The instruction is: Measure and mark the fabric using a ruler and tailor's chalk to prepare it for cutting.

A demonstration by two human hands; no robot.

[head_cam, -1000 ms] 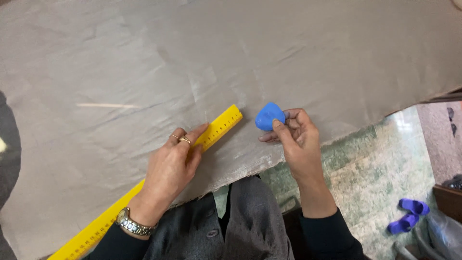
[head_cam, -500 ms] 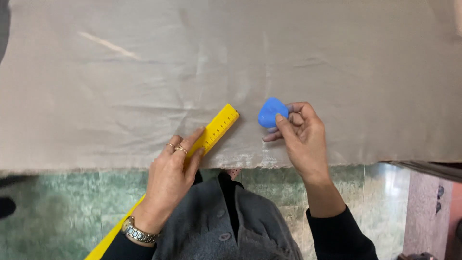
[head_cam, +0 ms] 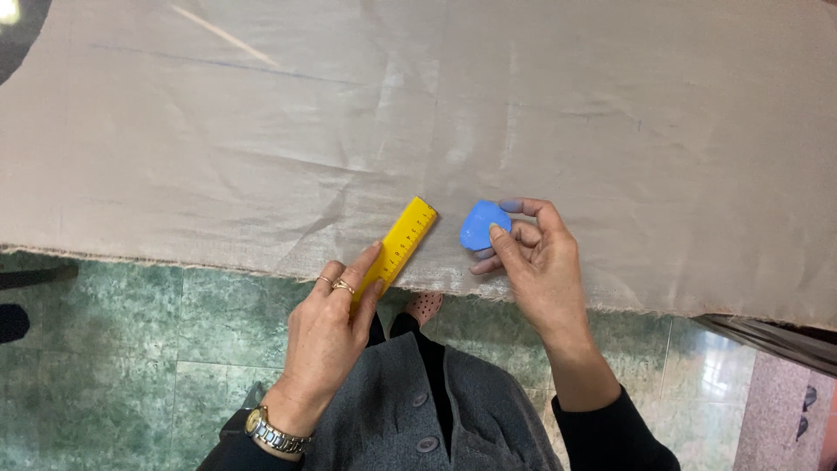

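Note:
A wide sheet of beige fabric (head_cam: 418,131) lies spread in front of me, its frayed near edge running across the view. My left hand (head_cam: 331,331), with rings and a wristwatch, presses a yellow ruler (head_cam: 403,240) whose far end lies on the fabric near that edge. My right hand (head_cam: 536,257) pinches a rounded piece of blue tailor's chalk (head_cam: 484,223) between thumb and fingers, just right of the ruler's tip and over the cloth.
Below the fabric edge shows a green marbled tiled floor (head_cam: 131,349). A faint blue chalk line (head_cam: 218,65) crosses the cloth at upper left. A dark edge (head_cam: 767,336) sits at the lower right under the fabric.
The view has swung so the fabric edge now lies level. The ruler has slid toward me, with less of it on the cloth. The right hand still holds the chalk beside its tip.

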